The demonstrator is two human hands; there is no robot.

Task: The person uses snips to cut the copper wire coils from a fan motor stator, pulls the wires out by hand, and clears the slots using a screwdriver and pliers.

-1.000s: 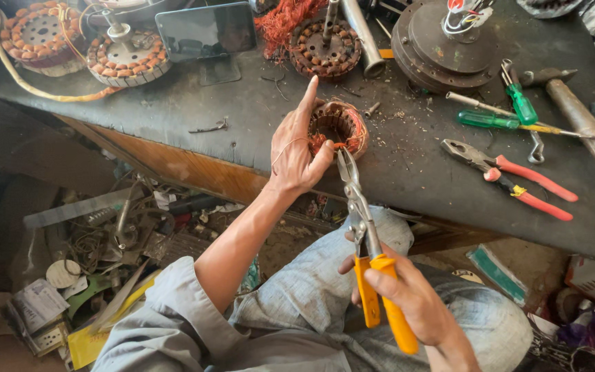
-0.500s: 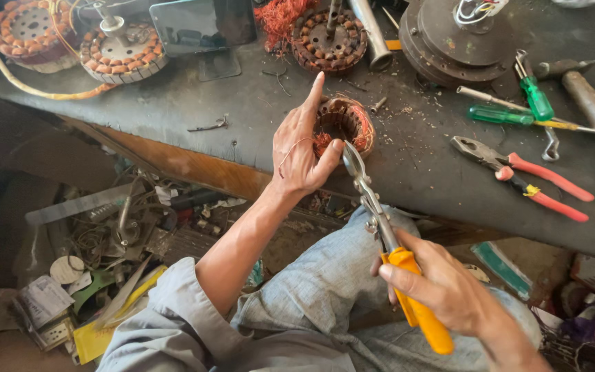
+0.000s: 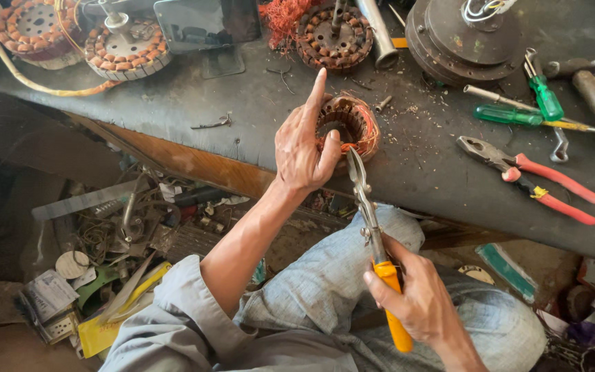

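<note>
The left hand covered the nine o'clock side of the copper-wound stator. The snips' yellow grips sat partly inside the right hand. At twelve o'clock the frame edge cut the round motor housing; at three o'clock it cut the hammer.

We note a small round motor stator wound with copper-coloured wire, loose strands fraying at its right side. It sits tilted on the dark tabletop near the front edge, its open core facing up and toward us. We also note long-nosed snips with grey metal blades and yellow handles. They run nearly upright in view, handles low over the lap, blade tips just beside the stator's lower rim; we cannot confirm contact.
</note>
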